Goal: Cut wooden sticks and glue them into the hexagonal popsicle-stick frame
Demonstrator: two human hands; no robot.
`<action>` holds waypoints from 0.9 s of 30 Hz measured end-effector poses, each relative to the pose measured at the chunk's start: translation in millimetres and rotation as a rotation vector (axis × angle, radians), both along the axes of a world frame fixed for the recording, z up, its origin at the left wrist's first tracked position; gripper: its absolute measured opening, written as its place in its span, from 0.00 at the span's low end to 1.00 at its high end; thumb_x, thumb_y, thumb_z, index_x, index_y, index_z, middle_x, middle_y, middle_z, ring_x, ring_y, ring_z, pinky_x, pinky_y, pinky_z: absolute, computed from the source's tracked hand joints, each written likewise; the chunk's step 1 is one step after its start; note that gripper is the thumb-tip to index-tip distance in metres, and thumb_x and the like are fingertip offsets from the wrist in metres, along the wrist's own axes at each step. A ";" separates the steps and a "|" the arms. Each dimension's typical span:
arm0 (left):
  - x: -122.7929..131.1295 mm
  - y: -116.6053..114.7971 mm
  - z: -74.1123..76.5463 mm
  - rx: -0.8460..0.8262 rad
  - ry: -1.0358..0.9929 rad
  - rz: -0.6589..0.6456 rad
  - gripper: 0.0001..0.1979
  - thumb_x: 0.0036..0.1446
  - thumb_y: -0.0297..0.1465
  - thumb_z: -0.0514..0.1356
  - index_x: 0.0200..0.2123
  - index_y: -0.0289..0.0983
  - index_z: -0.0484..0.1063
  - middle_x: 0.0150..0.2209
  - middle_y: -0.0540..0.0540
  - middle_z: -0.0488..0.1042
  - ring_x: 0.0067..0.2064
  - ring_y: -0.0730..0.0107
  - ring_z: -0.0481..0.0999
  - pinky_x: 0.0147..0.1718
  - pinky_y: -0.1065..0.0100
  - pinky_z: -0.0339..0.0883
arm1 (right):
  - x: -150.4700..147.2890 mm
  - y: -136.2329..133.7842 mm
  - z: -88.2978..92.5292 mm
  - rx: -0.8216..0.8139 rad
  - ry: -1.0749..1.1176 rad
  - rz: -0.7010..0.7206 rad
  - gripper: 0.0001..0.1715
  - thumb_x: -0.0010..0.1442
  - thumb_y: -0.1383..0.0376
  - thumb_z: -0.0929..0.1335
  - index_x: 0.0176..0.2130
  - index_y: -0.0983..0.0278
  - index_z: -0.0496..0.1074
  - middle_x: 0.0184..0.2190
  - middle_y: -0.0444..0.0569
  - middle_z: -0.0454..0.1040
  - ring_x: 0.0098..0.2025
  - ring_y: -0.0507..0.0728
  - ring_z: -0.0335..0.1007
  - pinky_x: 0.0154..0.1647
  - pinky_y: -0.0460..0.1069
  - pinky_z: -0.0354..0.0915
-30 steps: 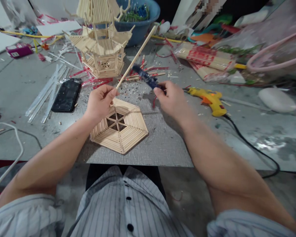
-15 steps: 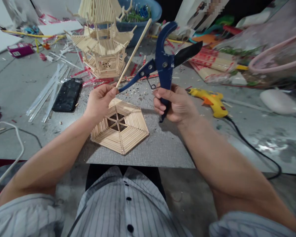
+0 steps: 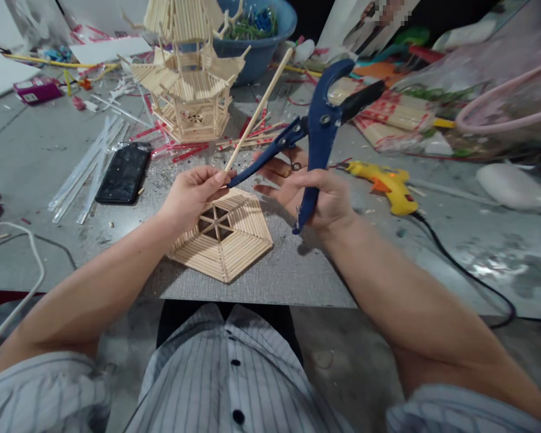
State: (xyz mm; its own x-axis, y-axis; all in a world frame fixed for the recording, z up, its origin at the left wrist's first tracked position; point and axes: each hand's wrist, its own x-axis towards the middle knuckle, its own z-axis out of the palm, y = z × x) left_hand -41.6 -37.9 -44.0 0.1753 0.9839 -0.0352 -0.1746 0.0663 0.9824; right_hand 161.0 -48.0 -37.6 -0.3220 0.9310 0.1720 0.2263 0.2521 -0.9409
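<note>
My left hand (image 3: 198, 191) pinches the lower end of a thin wooden stick (image 3: 258, 113), which slants up to the right. The tip of one handle of a blue pipe cutter (image 3: 319, 129) is at those same fingertips. My right hand (image 3: 318, 195) holds the cutter's other handle between thumb and palm, its fingers stretched out behind the spring toward the first handle. The cutter's jaws point up, with the dark blade apart from the hooked jaw. Under my left hand, a hexagonal panel of wooden sticks (image 3: 243, 249) lies on the table; the hand hides its upper left part.
A stick-built pagoda (image 3: 193, 90) stands at the back, before a blue basin (image 3: 256, 51). A black phone (image 3: 123, 173) and clear glue sticks (image 3: 88, 165) lie left. To the right are a yellow glue gun (image 3: 394, 189) with its cord and a white mouse-shaped object (image 3: 511, 185).
The cutter has shifted right and tilted clockwise. My right hand's fingers have uncurled and extended toward the other handle. My left hand has moved slightly right and down with the stick.
</note>
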 end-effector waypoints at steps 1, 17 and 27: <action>0.3 -0.5 -0.4 -0.006 0.007 -0.016 0.06 0.55 0.30 0.64 0.28 0.34 0.73 0.36 0.48 0.80 0.36 0.79 0.79 0.40 0.74 0.73 | -1.4 -2.1 1.6 0.008 -0.043 -0.002 0.28 0.58 0.61 0.51 0.48 0.54 0.71 0.45 0.56 0.74 0.50 0.63 0.70 0.39 0.61 0.67; -8.9 10.5 7.3 0.179 0.163 0.085 0.09 0.61 0.29 0.58 0.27 0.36 0.69 0.21 0.54 0.70 0.19 0.84 0.65 0.20 0.77 0.61 | 24.6 23.0 -21.7 0.453 -0.784 -0.502 0.31 0.51 0.68 0.65 0.55 0.65 0.63 0.51 0.61 0.70 0.53 0.68 0.66 0.51 0.62 0.63; -5.2 3.4 9.9 0.138 0.174 -0.046 0.10 0.60 0.26 0.58 0.25 0.35 0.69 0.19 0.54 0.68 0.19 0.84 0.63 0.19 0.78 0.59 | 10.3 15.7 -22.8 0.403 -0.880 -0.292 0.33 0.49 0.65 0.68 0.55 0.64 0.66 0.49 0.61 0.72 0.51 0.69 0.68 0.49 0.63 0.65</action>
State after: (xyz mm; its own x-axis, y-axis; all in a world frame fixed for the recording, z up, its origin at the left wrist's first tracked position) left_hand -46.8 -34.5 -34.1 0.2228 0.9727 0.0656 -0.0014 -0.0670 0.9978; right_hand 171.3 -32.3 -60.4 -0.2543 0.9188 0.3019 0.9027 0.3376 -0.2669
